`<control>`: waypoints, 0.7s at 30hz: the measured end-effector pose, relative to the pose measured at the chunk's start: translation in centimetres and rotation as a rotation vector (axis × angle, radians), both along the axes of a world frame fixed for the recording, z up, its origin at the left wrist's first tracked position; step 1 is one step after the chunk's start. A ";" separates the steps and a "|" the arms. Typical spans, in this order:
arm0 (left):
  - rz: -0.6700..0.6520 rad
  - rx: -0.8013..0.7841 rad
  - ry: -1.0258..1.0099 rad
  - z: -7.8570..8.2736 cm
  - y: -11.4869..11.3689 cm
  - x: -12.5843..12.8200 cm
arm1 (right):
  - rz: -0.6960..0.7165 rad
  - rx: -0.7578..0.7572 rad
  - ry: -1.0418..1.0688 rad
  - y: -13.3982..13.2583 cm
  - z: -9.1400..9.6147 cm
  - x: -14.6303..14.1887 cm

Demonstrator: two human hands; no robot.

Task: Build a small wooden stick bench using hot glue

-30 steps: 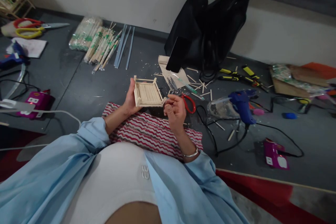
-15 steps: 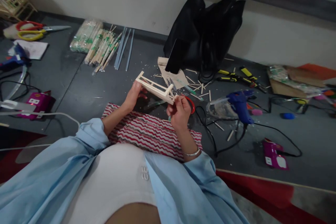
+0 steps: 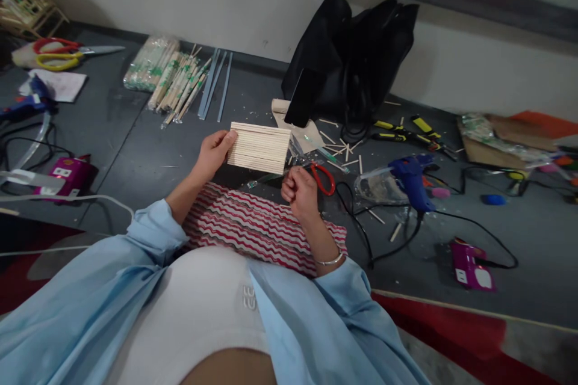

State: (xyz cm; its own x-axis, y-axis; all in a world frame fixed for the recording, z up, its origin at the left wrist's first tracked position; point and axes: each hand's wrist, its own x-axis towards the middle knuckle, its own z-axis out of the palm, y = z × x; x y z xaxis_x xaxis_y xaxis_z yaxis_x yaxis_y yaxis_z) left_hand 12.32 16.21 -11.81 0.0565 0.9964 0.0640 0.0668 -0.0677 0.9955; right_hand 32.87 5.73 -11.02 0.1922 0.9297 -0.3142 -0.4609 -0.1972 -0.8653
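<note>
A small structure built from thin wooden sticks (image 3: pixel 259 147) is held up over the table, its flat slatted face toward me. My left hand (image 3: pixel 215 153) grips its left edge, thumb on the front and fingers behind. Close by its lower right corner, my right hand (image 3: pixel 300 191) is closed with the fingers curled in. Whether anything is pinched there is hidden. Red-handled scissors (image 3: pixel 323 180) lie just right of that hand, blades partly covered. A red-and-white wavy-striped cloth (image 3: pixel 248 222) lies beneath my forearms.
Wrapped stick bundles (image 3: pixel 178 84) and grey strips (image 3: pixel 215 84) lie back left. A black bag (image 3: pixel 347 60) stands behind, a phone (image 3: pixel 300 99) leaning on it. To the right are a blue glue gun (image 3: pixel 410 180), its cord, cutters (image 3: pixel 406 135) and a purple box (image 3: pixel 472 266).
The stick structure has been turned from an edge-on view of its frame to its flat slatted face. My right hand has come off its right end and sits slightly lower.
</note>
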 end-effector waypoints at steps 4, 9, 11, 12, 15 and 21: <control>0.017 -0.155 0.032 -0.1 0.7 -0.4 | -0.080 0.090 -0.061 0.0 0.4 0.0; 0.012 -0.234 0.082 -0.6 0.8 -0.3 | -0.112 0.185 -0.194 -0.1 -0.1 0.1; -0.003 -0.235 0.085 -0.9 0.6 -0.1 | -0.102 0.238 -0.363 -0.3 -0.5 0.0; -0.007 -0.237 0.083 -1.0 0.5 0.0 | -0.085 0.265 -0.463 -0.5 -0.7 -0.1; 0.012 -0.254 0.031 -0.8 0.2 0.5 | 0.051 0.287 -0.681 -1.0 -1.3 -0.5; 0.014 -0.263 -0.119 0.0 -0.8 1.4 | 0.215 0.125 -0.564 -1.2 -1.8 -1.7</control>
State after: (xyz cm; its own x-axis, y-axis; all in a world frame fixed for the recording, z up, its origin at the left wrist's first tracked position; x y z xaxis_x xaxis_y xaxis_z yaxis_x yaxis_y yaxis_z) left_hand 13.75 15.43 -11.81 0.0498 0.9803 -0.1912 -0.0529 0.1937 0.9796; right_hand 31.20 4.50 -12.80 0.1012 0.9893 -0.1051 0.1131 -0.1164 -0.9868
